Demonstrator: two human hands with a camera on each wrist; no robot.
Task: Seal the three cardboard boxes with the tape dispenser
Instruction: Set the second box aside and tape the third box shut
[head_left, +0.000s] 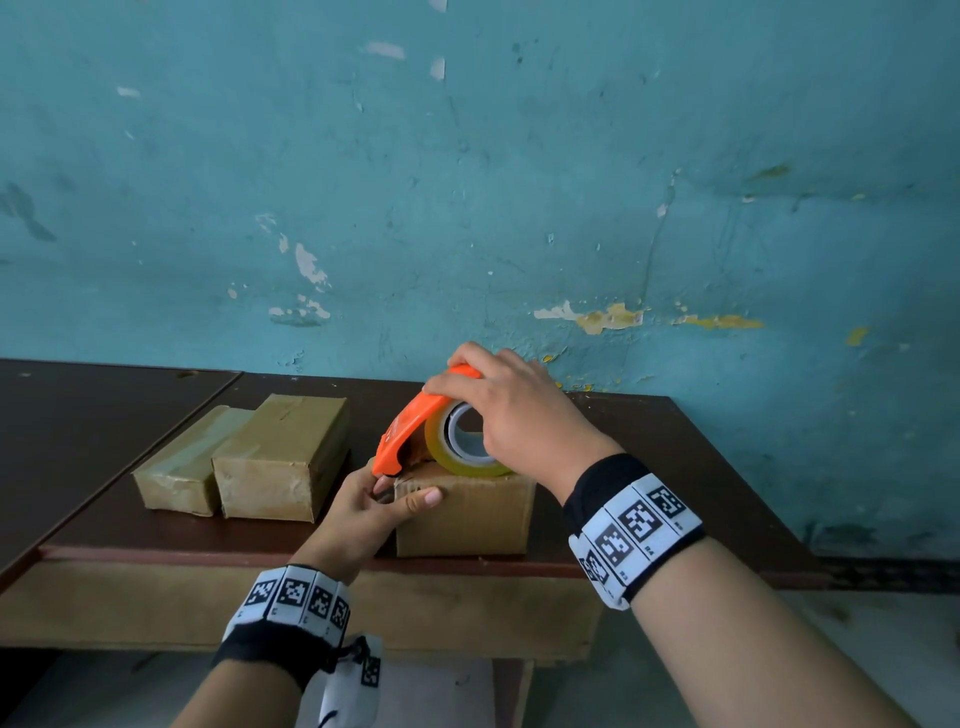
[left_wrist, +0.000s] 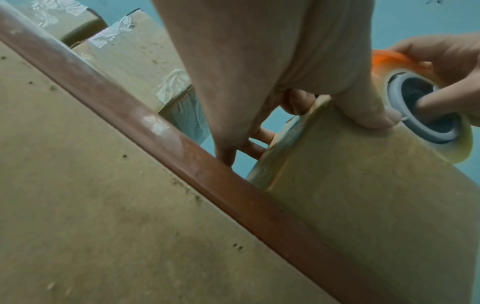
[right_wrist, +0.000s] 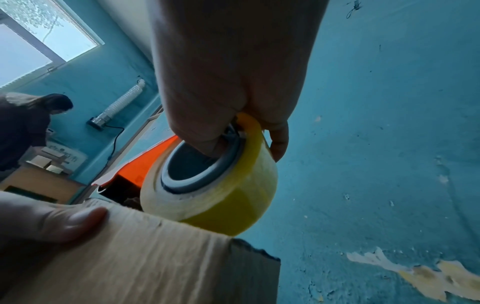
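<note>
Now the right hand (head_left: 524, 415) grips the tape dispenser (head_left: 415, 423) atop the near box (head_left: 467, 512) — left hand (head_left: 374, 506) pinches that box's left corner.

Looks like a plain, worn workroom used for packing, not a home. Teal painted wall (head_left: 519, 182) is chipped and peeling, yellow and white patches showing on the right. Dark brown wooden table (head_left: 675, 441) pushed against it, a second dark tabletop (head_left: 78, 426) at left. Taped brown cardboard boxes (head_left: 283, 457) lined up on the table. Right wrist view: frosted window with grey frame (right_wrist: 39, 41) high at far left, ribbed white duct pipe (right_wrist: 122, 100) on the wall, another person in dark clothing (right_wrist: 26, 127) bent over a light wooden desk (right_wrist: 39, 183) with small boxes.
</note>
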